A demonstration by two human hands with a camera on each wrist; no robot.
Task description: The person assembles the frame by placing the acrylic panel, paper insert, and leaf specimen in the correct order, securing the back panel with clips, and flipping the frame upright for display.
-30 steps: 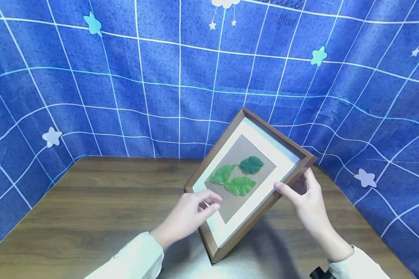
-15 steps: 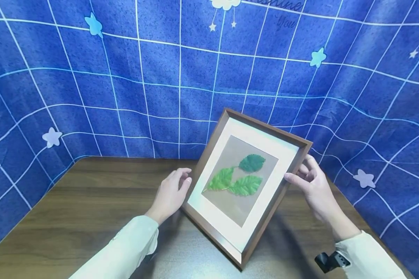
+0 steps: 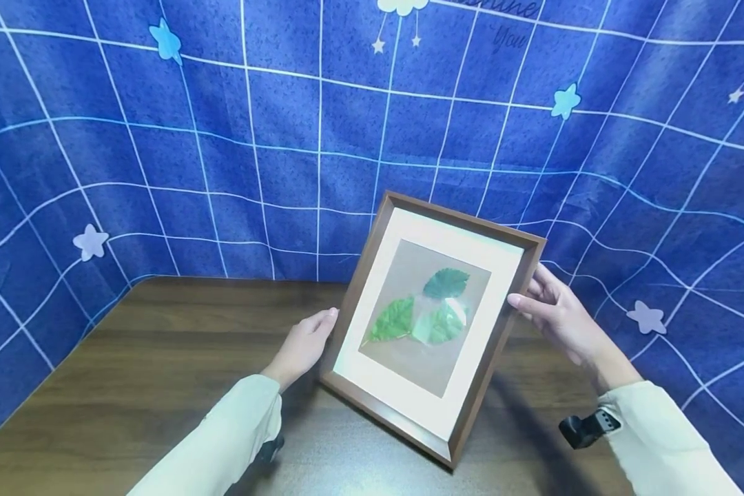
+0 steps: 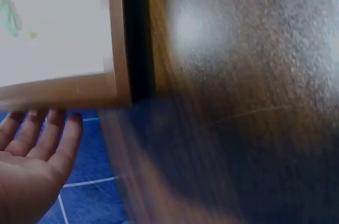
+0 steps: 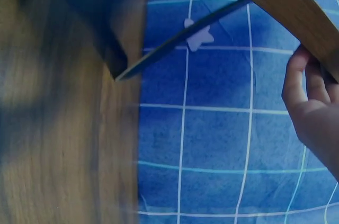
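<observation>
A brown picture frame (image 3: 471, 386) with a white mat and several green leaves (image 3: 393, 320) stands tilted in the head view, leaning to the right. My right hand (image 3: 564, 320) grips its upper right side, thumb on the front and fingers behind. In the right wrist view the fingers curl behind the frame's edge (image 5: 275, 1), and a thin dark strut (image 5: 183, 36) slants out behind it. At the left side is my left hand (image 3: 300, 348), its fingertips at the frame's outer edge. The left wrist view has its fingers (image 4: 66, 147) fairly straight, tips against that edge.
The frame is over a brown wood-grain table (image 3: 180, 358), with glare near the front. A blue curtain (image 3: 273, 172) with white grid lines and stars hangs behind the table and along both sides. Dark straps (image 3: 585, 428) sit at the cuffs.
The frame has turned counterclockwise, closer to upright. My left hand has moved from in front of the picture to the frame's left edge; the right hand keeps its grip and has risen slightly.
</observation>
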